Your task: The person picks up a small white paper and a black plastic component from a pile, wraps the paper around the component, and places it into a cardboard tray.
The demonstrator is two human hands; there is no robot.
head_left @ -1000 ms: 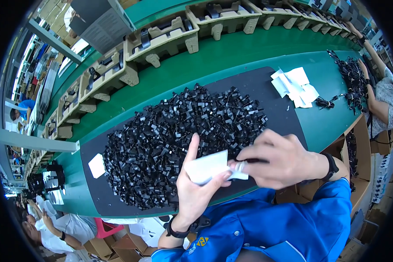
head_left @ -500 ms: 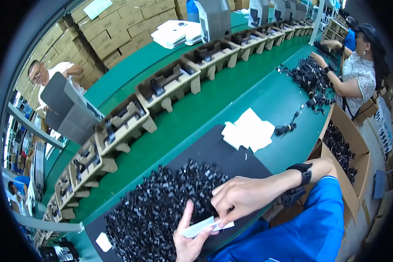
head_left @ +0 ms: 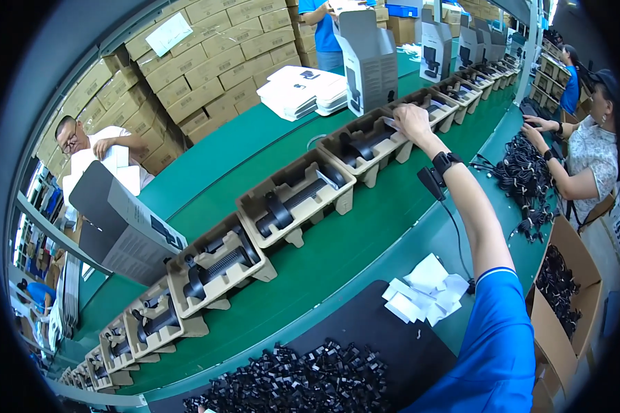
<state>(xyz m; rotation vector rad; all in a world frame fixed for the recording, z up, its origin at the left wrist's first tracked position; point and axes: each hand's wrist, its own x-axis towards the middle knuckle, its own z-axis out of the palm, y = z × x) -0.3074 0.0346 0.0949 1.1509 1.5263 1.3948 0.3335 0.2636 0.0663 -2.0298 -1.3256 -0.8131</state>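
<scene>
Half a second ago the right hand point(head_left: 412, 118) was pinching a small white packet above the heap of black parts point(head_left: 303, 382); now that arm stretches far out across the green conveyor belt point(head_left: 337, 255). The fingers rest on the rim of a moulded pulp tray point(head_left: 365, 148) holding black parts; whether they still grip the packet cannot be told. The left hand is out of sight. Loose white packets point(head_left: 427, 296) lie on the worktop beside the blue sleeve. More trays line the belt, and grey cartons point(head_left: 368, 58) stand behind.
</scene>
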